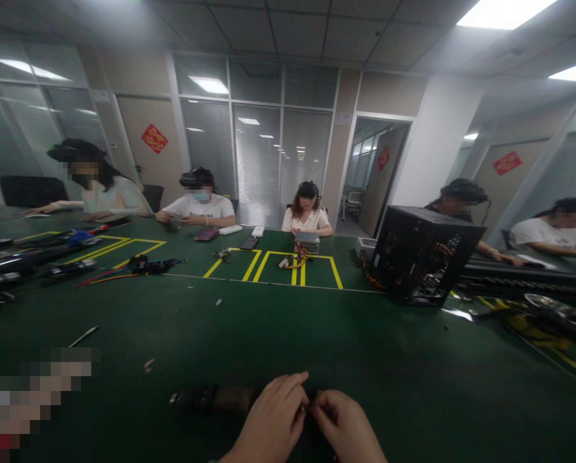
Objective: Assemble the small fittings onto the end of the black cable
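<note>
A long dark cylindrical part (230,399), ribbed near a shiny metal tip at its left end, lies on the green table in front of me. My left hand (273,418) rests over its right portion, fingers curled across and thumb bent in. Close beside it, my right hand (345,424) is closed, with thumb and fingertips pinched together near the left thumb. Whatever small thing sits between those fingertips is too dark and covered to make out. The part's right end is hidden beneath both hands.
A black computer case (423,257) stands at the right, near a metal ring (560,313). Cable bundles (143,263) lie at the left, with a thin rod (83,335) nearer me. A power supply (307,242) sits across the table (268,328). Several people sit around it.
</note>
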### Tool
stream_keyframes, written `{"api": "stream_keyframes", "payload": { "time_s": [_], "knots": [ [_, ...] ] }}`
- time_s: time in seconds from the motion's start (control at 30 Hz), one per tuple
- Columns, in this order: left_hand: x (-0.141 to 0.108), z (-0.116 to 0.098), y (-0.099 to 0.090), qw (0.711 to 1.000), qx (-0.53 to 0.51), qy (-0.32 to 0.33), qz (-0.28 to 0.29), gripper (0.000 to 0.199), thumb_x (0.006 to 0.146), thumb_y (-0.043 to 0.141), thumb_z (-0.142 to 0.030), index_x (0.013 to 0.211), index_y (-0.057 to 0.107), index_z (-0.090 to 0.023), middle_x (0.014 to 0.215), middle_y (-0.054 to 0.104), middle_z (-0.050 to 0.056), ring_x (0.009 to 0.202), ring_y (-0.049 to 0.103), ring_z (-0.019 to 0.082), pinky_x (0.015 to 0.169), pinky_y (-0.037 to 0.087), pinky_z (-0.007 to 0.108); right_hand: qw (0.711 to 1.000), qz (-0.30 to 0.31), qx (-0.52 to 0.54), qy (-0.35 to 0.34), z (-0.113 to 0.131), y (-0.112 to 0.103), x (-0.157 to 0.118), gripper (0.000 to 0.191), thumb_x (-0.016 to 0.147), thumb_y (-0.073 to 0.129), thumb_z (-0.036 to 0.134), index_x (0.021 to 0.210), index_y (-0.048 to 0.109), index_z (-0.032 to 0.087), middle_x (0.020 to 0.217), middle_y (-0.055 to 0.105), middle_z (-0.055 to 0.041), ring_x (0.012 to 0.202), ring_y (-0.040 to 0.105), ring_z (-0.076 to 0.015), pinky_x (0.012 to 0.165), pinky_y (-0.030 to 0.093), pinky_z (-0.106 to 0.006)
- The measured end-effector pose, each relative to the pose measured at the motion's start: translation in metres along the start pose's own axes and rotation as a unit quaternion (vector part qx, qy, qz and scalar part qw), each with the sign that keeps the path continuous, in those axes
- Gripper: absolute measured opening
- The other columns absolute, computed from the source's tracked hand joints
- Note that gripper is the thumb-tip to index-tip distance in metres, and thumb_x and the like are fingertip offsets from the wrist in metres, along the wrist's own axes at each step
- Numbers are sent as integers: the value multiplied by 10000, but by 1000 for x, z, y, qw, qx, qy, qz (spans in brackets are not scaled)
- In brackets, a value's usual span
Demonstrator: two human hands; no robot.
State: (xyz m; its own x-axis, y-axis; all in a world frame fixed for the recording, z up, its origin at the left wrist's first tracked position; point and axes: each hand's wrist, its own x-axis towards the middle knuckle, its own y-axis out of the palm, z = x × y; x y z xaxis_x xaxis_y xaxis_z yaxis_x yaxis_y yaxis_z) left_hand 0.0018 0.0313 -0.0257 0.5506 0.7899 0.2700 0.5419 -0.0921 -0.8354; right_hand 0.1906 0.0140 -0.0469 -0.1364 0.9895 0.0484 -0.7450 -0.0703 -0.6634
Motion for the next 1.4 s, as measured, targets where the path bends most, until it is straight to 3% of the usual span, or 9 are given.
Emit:
{"api": "stream_keyframes", "payload": {
  "time_s": [0.33, 0.57, 0.73, 0.93, 1.4],
  "knots": [
    [1, 6, 8, 1000, 1, 10, -8, 227, 788, 549, -79, 938, 599, -242, 1225, 606, -26, 1130, 549, 196, 1030, 397, 415, 1000, -1, 22, -9, -5, 0, 1, 145, 839, 548, 186, 800, 687, 207, 826, 661, -7, 775, 614, -158, 701, 413, -201],
    [3, -1, -8, 998, 56, 27, 19, 230, 868, 555, -162, 1035, 641, -297, 1239, 611, -9, 1177, 535, 233, 1072, 324, 507, 1000, -14, 27, -7, -4, 1, 0, 140, 835, 536, 188, 796, 670, 193, 805, 661, -13, 739, 610, -157, 677, 418, -205],
    [0, 3, -5, 1000, 23, -15, -7, 230, 836, 607, -174, 1029, 621, -300, 1172, 630, -30, 1080, 572, 209, 948, 422, 407, 999, -11, 33, 0, -5, 2, 1, 133, 836, 540, 208, 803, 668, 191, 787, 664, -13, 727, 607, -159, 658, 416, -204],
    [1, 6, -3, 1000, 17, 7, -12, 139, 834, 612, -176, 936, 623, -270, 1099, 622, -28, 1025, 556, 191, 878, 393, 339, 999, -9, 52, 3, -6, 3, 1, 141, 844, 538, 216, 806, 672, 193, 799, 671, -11, 749, 615, -160, 672, 417, -204],
    [2, -1, -7, 1000, 10, 9, -27, 164, 807, 579, -124, 914, 609, -243, 1067, 623, -11, 1016, 542, 192, 865, 374, 330, 998, -7, 52, 17, -2, 2, 0, 139, 833, 546, 210, 812, 682, 192, 800, 669, -13, 749, 613, -165, 660, 413, -210]
  ]
}}
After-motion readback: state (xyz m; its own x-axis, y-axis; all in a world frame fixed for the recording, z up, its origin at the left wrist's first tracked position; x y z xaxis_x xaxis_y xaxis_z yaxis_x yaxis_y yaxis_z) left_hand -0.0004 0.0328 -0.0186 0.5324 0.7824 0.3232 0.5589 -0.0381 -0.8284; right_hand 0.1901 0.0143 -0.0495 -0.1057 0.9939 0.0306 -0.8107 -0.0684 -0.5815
